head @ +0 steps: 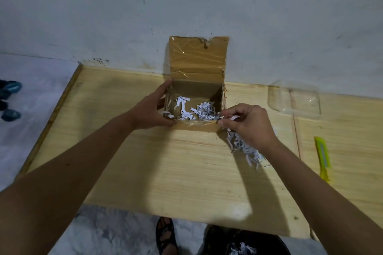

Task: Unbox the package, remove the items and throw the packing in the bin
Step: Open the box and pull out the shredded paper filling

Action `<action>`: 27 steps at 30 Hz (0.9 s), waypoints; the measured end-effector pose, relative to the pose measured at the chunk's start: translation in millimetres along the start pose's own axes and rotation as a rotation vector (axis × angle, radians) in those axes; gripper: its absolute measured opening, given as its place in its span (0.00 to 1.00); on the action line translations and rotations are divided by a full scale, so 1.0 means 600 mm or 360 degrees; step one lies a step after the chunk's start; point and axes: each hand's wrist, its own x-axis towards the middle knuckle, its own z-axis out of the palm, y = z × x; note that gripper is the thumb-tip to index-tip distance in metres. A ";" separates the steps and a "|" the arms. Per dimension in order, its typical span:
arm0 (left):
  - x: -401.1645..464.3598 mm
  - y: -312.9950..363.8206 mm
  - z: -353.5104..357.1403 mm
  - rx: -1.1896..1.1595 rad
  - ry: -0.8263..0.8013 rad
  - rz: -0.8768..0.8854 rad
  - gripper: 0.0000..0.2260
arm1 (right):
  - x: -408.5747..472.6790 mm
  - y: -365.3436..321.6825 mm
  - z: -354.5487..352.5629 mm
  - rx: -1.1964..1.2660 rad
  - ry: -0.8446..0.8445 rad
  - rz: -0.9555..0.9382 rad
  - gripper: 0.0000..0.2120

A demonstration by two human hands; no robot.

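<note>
While the left hand (154,109) clasps the box (196,105) wall, the right hand (246,124) — pinching shredded paper (207,111) at the near-right corner — sits nearest the remaining filler, just to its left.

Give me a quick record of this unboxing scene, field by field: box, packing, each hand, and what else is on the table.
box: cardboard box, lid flap up against the wall, open
packing: shredded paper partly inside the box, more hanging below the right hand
left hand: left hand steadies the box's left side
right hand: right hand at the box's right front corner, grip closed on paper strips
table: wooden table
other items: clear plastic tray at right; yellow utility knife near right edge
</note>
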 end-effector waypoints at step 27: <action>-0.022 0.009 0.010 -0.0327 -0.0014 0.0011 0.57 | -0.044 0.046 -0.103 -0.0243 0.0039 0.0060 0.11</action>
